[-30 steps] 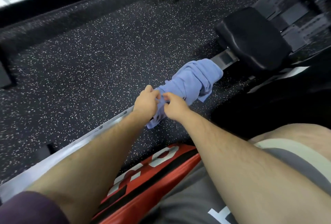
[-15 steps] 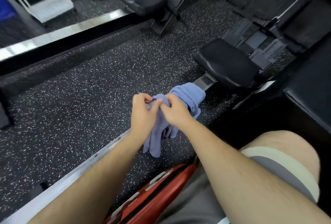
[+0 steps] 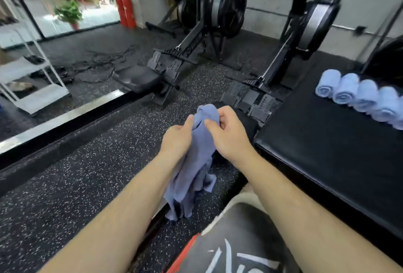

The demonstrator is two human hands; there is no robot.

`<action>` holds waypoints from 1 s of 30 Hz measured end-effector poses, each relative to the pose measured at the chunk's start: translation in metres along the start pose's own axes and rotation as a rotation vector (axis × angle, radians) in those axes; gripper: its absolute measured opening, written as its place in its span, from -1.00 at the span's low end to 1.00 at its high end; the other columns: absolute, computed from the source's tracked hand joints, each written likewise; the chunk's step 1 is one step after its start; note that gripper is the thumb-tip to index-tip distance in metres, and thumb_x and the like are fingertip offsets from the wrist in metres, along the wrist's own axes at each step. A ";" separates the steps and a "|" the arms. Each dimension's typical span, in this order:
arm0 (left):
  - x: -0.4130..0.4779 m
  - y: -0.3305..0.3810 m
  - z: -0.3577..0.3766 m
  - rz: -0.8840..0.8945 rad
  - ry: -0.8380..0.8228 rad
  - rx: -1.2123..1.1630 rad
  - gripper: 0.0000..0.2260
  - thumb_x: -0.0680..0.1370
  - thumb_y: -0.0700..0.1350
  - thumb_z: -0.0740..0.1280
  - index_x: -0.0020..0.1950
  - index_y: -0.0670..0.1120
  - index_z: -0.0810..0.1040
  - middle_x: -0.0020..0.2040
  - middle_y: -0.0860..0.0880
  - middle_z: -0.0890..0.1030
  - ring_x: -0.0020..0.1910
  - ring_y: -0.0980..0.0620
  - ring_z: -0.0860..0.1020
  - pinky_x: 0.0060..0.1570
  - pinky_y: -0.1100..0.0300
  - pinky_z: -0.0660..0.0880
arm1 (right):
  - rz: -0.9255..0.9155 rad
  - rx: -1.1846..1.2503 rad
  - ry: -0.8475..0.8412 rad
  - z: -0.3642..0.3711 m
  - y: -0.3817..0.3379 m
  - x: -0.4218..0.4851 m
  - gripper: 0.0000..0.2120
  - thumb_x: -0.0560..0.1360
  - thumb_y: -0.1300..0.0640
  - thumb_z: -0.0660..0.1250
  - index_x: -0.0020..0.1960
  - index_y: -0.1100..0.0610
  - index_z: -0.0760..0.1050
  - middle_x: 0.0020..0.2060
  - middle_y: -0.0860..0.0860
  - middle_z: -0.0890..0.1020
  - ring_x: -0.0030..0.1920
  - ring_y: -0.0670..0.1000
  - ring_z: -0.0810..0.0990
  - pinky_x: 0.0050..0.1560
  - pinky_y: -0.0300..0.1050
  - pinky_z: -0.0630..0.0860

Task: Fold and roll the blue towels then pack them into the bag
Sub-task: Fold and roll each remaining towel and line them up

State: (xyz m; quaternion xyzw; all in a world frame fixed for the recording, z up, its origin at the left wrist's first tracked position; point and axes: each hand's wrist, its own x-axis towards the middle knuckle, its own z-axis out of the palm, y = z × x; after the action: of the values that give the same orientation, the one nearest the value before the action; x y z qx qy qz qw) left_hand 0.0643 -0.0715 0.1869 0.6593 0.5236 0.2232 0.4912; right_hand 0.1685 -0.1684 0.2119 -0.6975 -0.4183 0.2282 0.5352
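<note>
Both hands, left hand (image 3: 177,139) and right hand (image 3: 229,135), pinched the bunched blue towel (image 3: 194,163) up in the air. We judged the folding step just begun; next it needs spreading flat on the tabletop (image 3: 322,142) near the rolled towels (image 3: 357,96).

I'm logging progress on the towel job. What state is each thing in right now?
Towel: unfolded, bunched, hanging from both hands above the floor.
Left hand: grips the towel near its top.
Right hand: pinches the towel's top edge.
Rolled towels: rolled, lying side by side in a row on the black bench.
Bag: cannot be made out.
</note>
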 end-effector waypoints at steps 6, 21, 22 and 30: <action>-0.035 0.134 0.042 0.358 -0.050 -0.210 -0.67 0.63 -0.02 0.27 -0.23 -0.22 0.44 -0.34 0.03 0.40 -0.35 0.08 0.30 -0.35 0.16 0.24 | -0.114 -0.031 0.210 -0.122 -0.063 0.008 -0.81 0.61 0.20 0.30 -0.07 0.25 0.33 -0.28 0.01 0.37 -0.33 -0.10 0.30 -0.34 -0.24 0.27; -0.127 0.315 0.226 0.638 -0.640 -0.357 -0.86 0.63 -0.08 0.34 0.11 0.01 0.68 0.00 0.05 0.74 0.04 0.08 0.69 0.08 0.10 0.63 | 0.088 0.242 0.596 -0.363 -0.085 -0.058 -0.75 0.58 0.11 0.22 0.06 0.11 0.67 -0.13 0.21 0.65 -0.16 -0.03 0.58 -0.18 -0.14 0.51; -0.132 0.320 0.235 0.643 -0.665 -0.360 -0.86 0.63 -0.10 0.34 0.13 0.02 0.67 -0.01 0.06 0.74 0.02 0.13 0.69 0.02 0.19 0.62 | 0.089 0.286 0.640 -0.372 -0.081 -0.062 -0.79 0.60 0.13 0.26 0.07 0.09 0.68 -0.17 0.13 0.68 -0.14 -0.08 0.61 -0.17 -0.22 0.50; -0.135 0.323 0.286 0.561 -0.695 -0.402 -0.83 0.62 -0.11 0.35 0.18 0.00 0.66 -0.07 0.01 0.73 -0.10 0.14 0.69 -0.26 0.33 0.50 | 0.085 0.174 0.802 -0.414 -0.053 -0.072 -0.83 0.57 0.19 0.42 0.14 0.05 0.53 -0.27 -0.11 0.68 -0.23 -0.20 0.65 -0.21 -0.30 0.52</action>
State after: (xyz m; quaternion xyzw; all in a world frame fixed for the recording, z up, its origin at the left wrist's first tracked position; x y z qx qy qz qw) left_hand 0.3999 -0.3027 0.3821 0.7026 0.0773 0.2104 0.6754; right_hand 0.4287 -0.4539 0.3859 -0.7001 -0.1267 -0.0053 0.7027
